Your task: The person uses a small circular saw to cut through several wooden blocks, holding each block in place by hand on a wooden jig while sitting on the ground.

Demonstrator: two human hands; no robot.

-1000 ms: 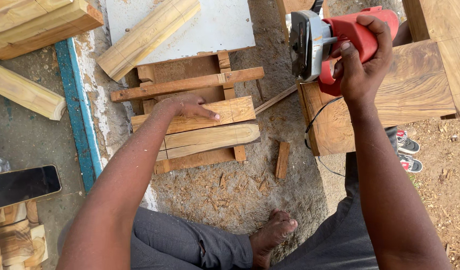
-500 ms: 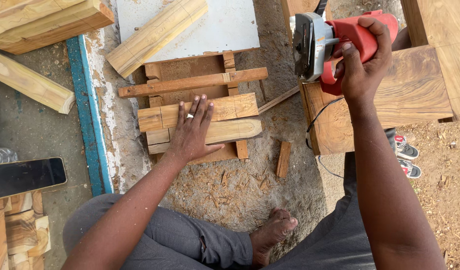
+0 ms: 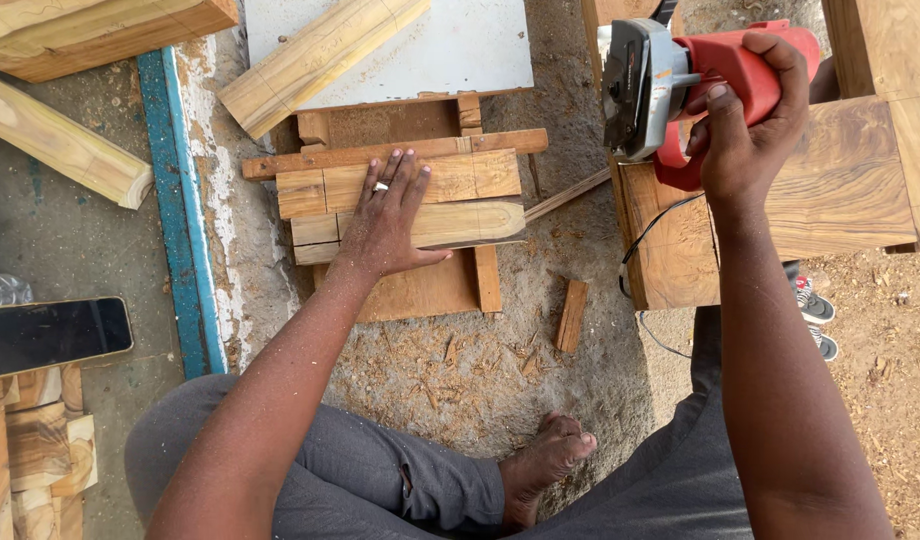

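Two hands are seen at work over a low stack of wood on the sandy ground. The left hand is laid flat on the rounded plank, its fingers spread and extended, gripping nothing; a ring is worn on one of them. Half a second ago that hand was pressed on the same stack with the fingers splayed, and a second ago it was only reaching in with the fingertips, so the palm has since been settled fully onto the wood and the pieces are now pinned rather than merely touched. The rounded plank lies on the wooden frame, just below a shorter flat board and a thin batten.

To the right of the rounded plank, the right hand is closed around the handle of the red power tool, which is held clear of the stack, above the wide slab; its position has barely changed across the three moments. Whether the trigger is pressed cannot be told, as the tool's underside is hidden.

Left of the rounded plank a blue strip is set in the floor, and farther left a dark phone is lying. Below the plank a bare foot is rested in the sawdust.
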